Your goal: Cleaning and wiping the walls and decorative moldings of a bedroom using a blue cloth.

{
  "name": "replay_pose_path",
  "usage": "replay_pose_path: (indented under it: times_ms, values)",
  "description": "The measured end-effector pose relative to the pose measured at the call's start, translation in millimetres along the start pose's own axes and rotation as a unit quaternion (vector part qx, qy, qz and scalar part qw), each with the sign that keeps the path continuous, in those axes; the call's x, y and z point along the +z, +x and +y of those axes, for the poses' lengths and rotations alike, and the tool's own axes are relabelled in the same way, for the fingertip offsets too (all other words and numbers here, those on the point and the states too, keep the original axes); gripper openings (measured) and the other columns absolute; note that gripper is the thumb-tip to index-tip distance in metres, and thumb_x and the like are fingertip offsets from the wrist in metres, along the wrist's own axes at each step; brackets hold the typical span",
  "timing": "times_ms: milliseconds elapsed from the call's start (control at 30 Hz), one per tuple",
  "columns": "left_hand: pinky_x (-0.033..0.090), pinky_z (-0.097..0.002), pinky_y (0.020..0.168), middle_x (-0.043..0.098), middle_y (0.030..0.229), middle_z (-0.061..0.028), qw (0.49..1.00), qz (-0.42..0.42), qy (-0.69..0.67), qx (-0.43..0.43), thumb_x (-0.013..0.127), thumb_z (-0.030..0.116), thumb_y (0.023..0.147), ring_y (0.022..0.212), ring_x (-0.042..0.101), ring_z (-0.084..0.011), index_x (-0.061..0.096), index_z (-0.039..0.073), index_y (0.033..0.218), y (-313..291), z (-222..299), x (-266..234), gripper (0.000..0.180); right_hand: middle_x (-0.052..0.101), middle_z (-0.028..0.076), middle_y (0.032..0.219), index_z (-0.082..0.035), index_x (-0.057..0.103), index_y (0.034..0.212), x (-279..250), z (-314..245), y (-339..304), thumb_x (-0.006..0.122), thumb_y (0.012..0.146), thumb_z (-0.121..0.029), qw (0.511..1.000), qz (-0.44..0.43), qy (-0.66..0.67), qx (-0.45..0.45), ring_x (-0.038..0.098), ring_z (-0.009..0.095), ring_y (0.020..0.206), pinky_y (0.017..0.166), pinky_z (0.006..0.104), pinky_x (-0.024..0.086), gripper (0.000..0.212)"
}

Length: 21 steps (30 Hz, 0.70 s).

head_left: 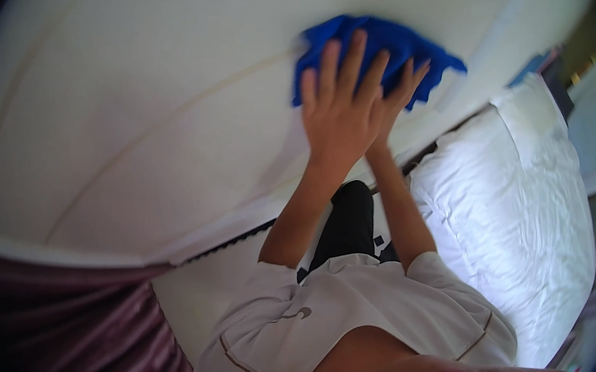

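Observation:
A crumpled blue cloth (402, 38) lies spread against a large cream panel (175, 75) in front of me, which has thin brown curved lines. My left hand (341, 111) presses on the cloth's left part, its fingers stretched out and spread. Just right of it and partly behind it, my right hand (391, 102) also rests flat on the cloth with fingers apart. The two hands overlap near the thumbs and wrists. Neither hand has its fingers wrapped round the cloth.
On the right is a bed-like heap of white bedding (514, 213). A dark purple curtain (102, 333) hangs in folds at the lower left. Pale floor tiles (207, 292) with small dark squares show below the panel. Blurred items (534, 63) stand at the far right.

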<state>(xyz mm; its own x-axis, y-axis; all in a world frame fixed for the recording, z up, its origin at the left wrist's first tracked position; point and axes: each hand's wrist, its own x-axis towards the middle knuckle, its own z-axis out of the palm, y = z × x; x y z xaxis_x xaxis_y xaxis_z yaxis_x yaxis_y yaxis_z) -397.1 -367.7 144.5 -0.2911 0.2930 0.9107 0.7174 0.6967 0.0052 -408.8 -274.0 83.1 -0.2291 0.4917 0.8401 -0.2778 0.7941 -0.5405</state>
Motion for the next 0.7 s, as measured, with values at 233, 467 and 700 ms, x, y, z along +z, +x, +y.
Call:
replay_pose_path:
  times_ms: [233, 467, 700]
  values:
    - [0.012, -0.0581, 0.113, 0.018, 0.152, -0.0289, 0.955, 0.206, 0.087, -0.193, 0.051, 0.027, 0.094, 0.143, 0.013, -0.0446, 0.036, 0.004, 0.135, -121, -187, -161, 0.049, 0.042, 0.021, 0.131, -0.015, 0.051, 0.133, 62, -212, -133, 0.063, 0.083, -0.029, 0.948, -0.259, 0.098, -0.158, 0.034, 0.041, 0.13, 0.101, 0.0608, 0.021, 0.054]
    - [0.018, -0.0517, 0.114, 0.012, 0.152, -0.0288, 0.924, 0.228, 0.054, -0.302, 0.046, 0.037, 0.097, 0.14, 0.02, -0.0423, 0.007, -0.001, 0.15, -179, -274, -253, 0.076, 0.048, 0.001, 0.141, -0.034, 0.054, 0.127, 107, -305, -163, 0.062, 0.077, -0.014, 0.849, -0.286, 0.241, -0.373, 0.044, 0.02, 0.129, 0.101, 0.0372, 0.038, 0.055]
    - [0.01, -0.0564, 0.114, 0.002, 0.155, -0.0293, 0.927, 0.224, 0.182, -0.241, 0.034, 0.036, 0.1, 0.143, 0.008, -0.0471, 0.016, 0.002, 0.15, -134, -216, -174, 0.063, 0.05, -0.001, 0.137, -0.029, 0.064, 0.115, 73, -231, -104, 0.06, 0.083, -0.037, 0.91, -0.221, 0.14, -0.321, 0.039, 0.023, 0.131, 0.106, 0.0423, 0.029, 0.033]
